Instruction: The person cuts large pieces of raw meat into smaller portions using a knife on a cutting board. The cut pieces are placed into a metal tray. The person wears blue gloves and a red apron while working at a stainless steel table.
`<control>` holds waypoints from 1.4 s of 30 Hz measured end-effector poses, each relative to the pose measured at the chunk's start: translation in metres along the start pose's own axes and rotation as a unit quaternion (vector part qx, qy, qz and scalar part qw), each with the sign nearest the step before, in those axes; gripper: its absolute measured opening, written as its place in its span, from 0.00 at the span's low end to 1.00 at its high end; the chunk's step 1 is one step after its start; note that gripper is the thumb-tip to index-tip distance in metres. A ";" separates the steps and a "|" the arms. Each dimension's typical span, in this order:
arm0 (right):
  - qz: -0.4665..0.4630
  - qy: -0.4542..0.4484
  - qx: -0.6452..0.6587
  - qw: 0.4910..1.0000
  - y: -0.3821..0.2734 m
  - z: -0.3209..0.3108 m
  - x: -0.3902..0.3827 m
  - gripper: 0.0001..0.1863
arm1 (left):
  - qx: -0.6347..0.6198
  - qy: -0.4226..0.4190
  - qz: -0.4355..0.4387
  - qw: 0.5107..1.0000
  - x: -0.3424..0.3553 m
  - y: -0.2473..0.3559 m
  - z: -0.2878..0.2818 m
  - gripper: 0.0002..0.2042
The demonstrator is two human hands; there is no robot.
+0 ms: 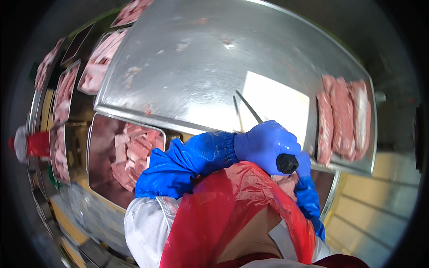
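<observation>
My left hand [269, 142], in a blue glove, is shut around a black handle [287, 164]. From its far side a thin dark rod [249, 107], looking like a sharpening steel, slants up and left over a white cutting board [280, 99]. My right hand [304, 165], also blue-gloved, is mostly hidden behind the left; its fingers do not show. It is above the edge of a metal tray [322, 186] with a piece of pale pink meat [287, 183]. Long pink meat strips [342, 118] lie side by side at the right of the steel table [178, 67].
A deep metal tray [100, 152] of cut meat chunks [136, 152] stands at the left. Beyond it are several trays of meat [103, 60]. A person in a red apron [38, 144] is at the far left. Tiled floor [380, 201] shows at lower right.
</observation>
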State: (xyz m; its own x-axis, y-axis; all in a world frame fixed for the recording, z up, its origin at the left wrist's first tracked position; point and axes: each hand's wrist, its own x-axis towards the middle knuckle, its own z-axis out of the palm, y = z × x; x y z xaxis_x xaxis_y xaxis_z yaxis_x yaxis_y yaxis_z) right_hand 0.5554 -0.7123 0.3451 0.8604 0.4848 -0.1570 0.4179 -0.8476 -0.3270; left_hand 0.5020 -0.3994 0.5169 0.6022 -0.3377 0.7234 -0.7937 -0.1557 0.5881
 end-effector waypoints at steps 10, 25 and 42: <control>-0.191 -0.142 0.213 0.948 -0.176 -0.082 0.112 0.32 | 0.039 -0.021 0.122 0.992 -0.027 0.002 -0.030 0.18; 0.233 -0.037 -0.001 0.972 -0.078 -0.017 0.051 0.42 | 0.190 -0.090 -0.168 0.963 -0.040 -0.017 -0.082 0.13; 0.599 0.168 0.511 0.593 -0.052 0.044 -0.169 0.36 | -0.028 -0.163 -0.517 0.840 -0.097 -0.170 0.059 0.15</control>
State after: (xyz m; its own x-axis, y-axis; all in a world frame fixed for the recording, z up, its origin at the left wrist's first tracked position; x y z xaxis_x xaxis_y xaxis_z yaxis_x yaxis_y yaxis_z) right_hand 0.3760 -0.7407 0.3479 0.4414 -0.5494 -0.7094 -0.7998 0.1176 -0.5887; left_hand 0.5728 -0.3946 0.3254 0.9048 -0.2858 -0.3158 0.1493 -0.4816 0.8636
